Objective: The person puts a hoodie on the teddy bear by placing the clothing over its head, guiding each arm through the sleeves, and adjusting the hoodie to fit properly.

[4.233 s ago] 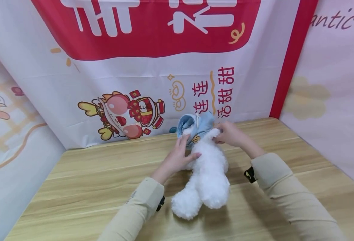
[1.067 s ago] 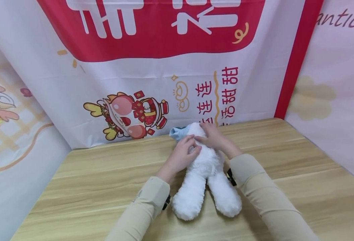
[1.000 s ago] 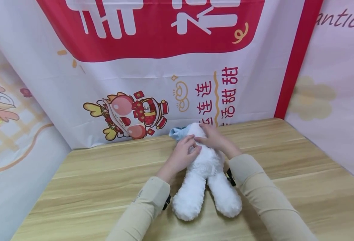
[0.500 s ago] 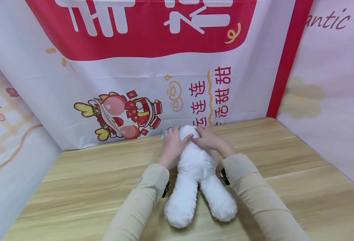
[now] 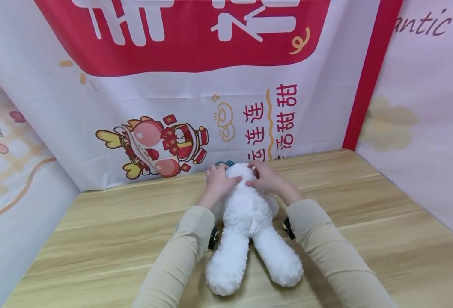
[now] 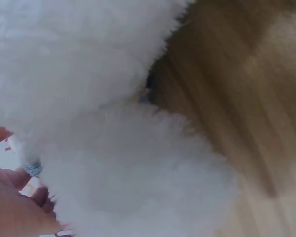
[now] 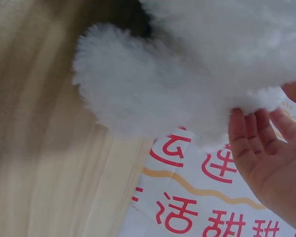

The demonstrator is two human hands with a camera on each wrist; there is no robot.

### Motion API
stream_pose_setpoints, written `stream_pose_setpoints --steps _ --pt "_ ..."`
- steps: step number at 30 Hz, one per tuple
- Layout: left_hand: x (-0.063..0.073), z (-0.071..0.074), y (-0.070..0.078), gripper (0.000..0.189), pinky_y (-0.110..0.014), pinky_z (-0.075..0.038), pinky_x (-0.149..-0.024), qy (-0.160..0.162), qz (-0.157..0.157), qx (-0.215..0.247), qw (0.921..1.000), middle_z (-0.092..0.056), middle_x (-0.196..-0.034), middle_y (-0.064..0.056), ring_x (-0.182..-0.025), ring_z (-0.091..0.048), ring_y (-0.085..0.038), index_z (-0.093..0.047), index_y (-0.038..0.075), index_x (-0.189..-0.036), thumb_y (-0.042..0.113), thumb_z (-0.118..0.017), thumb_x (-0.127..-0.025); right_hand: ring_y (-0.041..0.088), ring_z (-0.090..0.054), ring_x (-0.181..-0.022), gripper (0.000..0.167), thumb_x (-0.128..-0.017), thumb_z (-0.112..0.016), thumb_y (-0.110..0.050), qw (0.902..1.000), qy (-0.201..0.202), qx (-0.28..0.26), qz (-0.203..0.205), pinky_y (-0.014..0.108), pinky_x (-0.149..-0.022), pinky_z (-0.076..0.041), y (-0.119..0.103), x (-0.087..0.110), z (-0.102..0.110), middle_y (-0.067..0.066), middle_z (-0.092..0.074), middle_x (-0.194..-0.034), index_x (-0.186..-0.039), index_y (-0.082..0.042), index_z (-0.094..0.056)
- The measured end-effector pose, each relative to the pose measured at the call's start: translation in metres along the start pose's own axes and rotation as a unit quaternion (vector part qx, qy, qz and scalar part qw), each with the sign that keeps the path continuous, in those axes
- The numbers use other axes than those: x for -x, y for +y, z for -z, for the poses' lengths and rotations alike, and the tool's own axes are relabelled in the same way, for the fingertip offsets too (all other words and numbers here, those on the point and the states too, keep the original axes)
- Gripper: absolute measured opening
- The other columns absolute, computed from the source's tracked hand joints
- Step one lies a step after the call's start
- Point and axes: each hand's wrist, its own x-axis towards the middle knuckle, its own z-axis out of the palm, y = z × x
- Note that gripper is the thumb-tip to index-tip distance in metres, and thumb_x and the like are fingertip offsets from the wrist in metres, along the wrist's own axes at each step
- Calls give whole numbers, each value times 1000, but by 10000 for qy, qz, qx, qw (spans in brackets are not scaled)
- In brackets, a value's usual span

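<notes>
A white fluffy plush toy [image 5: 245,209] lies on the wooden table with its two legs pointing toward me. At its far end, my left hand [image 5: 218,185] grips the left side, thumb on top. Opposite it, my right hand [image 5: 268,179] holds the right side between thumb and fingers. A teal patch [image 5: 225,163] shows just beyond the toy. In the left wrist view, a bit of blue textured material [image 6: 33,169] appears beside the fingers. White fur [image 7: 133,84] fills much of the right wrist view, where my fingertips touch it. The toy's underside is hidden.
Behind the table [image 5: 134,222] hangs a white and red printed cloth [image 5: 195,47], close beyond the toy's far end. More printed cloth [image 5: 423,107] stands along the right side, and another sheet [image 5: 18,171] along the left.
The light blue garment with a bear patch seen earlier is out of sight. The toy's legs have spread apart. My left hand has moved up along the toy's left side, away from my right hand.
</notes>
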Motion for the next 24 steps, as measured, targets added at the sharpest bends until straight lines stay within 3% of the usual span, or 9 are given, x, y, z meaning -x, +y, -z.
stream_pose_setpoints --steps 3,6,10,15,24 --pt "1 -2 -1 54 -44 -38 -100 151 -91 -250 9995 -48 -128 -20 -119 -41 -34 -54 2 -124 36 -70 -86 33 -51 -114 54 -89 -66 -15 9997 189 -144 7 46 -101 -44 1 -2 -6 21 -49 -124 -134 -1 -40" --pt "3 -6 -1 48 -44 -38 -101 310 -323 -609 9971 -51 -123 -18 -117 -43 -34 -56 3 -118 34 -70 -85 37 -41 -129 66 -86 -69 -13 9993 326 -158 -21 51 -111 -35 2 -4 -10 22 -37 -140 -141 -4 -35" --pt "9 -13 -2 34 -45 -37 -99 552 -795 -829 9918 -53 -119 -17 -112 -44 -33 -59 3 -110 25 -70 -85 40 -29 -140 72 -83 -70 -10 9985 252 406 280 55 -115 -25 3 -6 -12 21 -29 -152 -145 -6 -35" --pt "13 -20 -6 25 -44 -40 -95 1027 -1324 -934 9814 -57 -112 -14 -107 -48 -31 -60 6 -102 18 -71 -83 38 -42 -131 61 -82 -69 -7 9958 60 593 702 52 -111 -34 5 -8 -11 21 -46 -141 -138 0 -43" --pt "21 -31 -7 19 -42 -43 -92 1696 -2188 -1080 9548 -60 -107 -9 -106 -52 -28 -62 9 -93 6 -72 -78 36 -49 -124 62 -81 -71 -8 9913 -372 689 1062 50 -105 -41 13 -7 1 20 -50 -138 -137 -1 -45"
